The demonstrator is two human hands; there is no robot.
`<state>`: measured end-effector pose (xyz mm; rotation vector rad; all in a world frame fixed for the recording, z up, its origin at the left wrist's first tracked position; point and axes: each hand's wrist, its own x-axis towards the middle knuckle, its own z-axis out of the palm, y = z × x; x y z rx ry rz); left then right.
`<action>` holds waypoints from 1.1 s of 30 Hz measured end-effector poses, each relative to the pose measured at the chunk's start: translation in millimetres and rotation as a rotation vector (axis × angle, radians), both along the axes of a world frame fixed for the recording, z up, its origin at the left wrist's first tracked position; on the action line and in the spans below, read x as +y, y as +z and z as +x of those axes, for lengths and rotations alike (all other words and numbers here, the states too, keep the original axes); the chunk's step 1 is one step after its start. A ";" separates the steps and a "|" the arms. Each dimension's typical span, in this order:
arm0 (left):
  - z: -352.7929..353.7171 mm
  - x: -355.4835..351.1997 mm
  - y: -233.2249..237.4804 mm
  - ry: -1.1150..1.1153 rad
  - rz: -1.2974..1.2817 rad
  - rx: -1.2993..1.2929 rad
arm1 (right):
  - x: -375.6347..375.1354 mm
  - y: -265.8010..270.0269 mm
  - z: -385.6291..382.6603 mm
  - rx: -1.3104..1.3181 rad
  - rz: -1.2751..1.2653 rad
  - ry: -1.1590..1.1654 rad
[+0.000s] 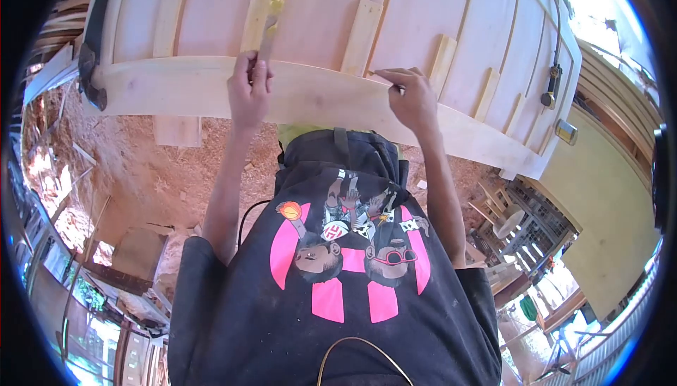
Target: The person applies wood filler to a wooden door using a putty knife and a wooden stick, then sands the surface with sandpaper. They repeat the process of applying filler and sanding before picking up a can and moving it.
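A large pale wooden panel (324,19) with dark seams lies across the top, bordered by a curved front rail (317,90). My left hand (250,86) is closed round a thin, flat strip or blade (269,33) that points up, with yellowish material at its tip. My right hand (411,95) hovers at the rail's edge, its index finger stretched left and the other fingers curled. Near that fingertip is a small brownish bit, too small to name. Between the hands, a short wooden block (362,37) stands against the panel.
More short blocks (443,62) line the panel. A corded tool (551,88) and a small can-like item (565,131) are at the right. Shavings cover the floor (134,174). A wooden stool (504,217) stands lower right, beside a large board (599,188).
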<state>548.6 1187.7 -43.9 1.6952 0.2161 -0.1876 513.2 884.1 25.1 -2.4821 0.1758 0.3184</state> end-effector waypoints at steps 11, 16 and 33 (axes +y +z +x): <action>-24.3 19.4 -54.2 -0.001 0.076 -0.062 | 21.1 -45.2 -27.5 -0.297 -0.343 0.240; -24.9 19.9 -55.4 0.008 0.083 -0.073 | 7.6 -30.3 -0.5 -0.189 -0.281 0.156; -8.5 -67.1 87.4 -0.140 -0.596 0.454 | 72.0 -11.3 3.4 -0.772 -0.103 0.109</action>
